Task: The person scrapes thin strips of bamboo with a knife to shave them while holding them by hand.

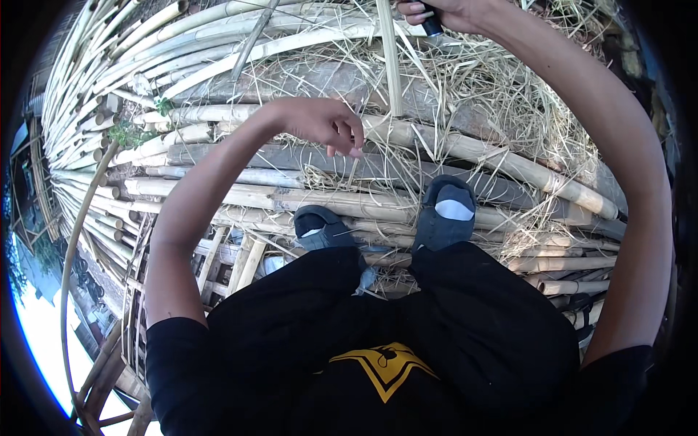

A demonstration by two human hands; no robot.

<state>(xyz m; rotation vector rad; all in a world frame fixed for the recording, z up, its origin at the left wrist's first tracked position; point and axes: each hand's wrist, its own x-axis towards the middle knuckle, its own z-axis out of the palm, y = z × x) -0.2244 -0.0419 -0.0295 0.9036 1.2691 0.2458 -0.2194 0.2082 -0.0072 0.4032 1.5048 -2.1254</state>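
Poles: long bamboo poles (174,187) are laid roughly side by side, probably so that they lie stable and can be stood upon.
Slats: a few pale slats (247,265) are seen beside the left leg; how they are joined cannot be told.
Left slipper: the left slipper (323,229) is set on the poles, well apart from its fellow, presumably for a steady base.
Left hand: the left hand (320,120) is held over the poles with fingers loosely bent; nothing is seen gripped, so it appears released and kept free.
Strip: a pale flat strip (389,58) is seen between the two hands, its far end cut off by the upper edge; whether it is touched by the right fingers cannot be told.
Right hand: the right hand (454,13) is closed around a dark handle (432,25), apparently for a firm hold; what is borne by the handle is hidden.
Right slipper: the right slipper (445,218) is likewise planted on the poles.
Straw: loose straw-like shreds (538,138) are strewn over poles and ground.
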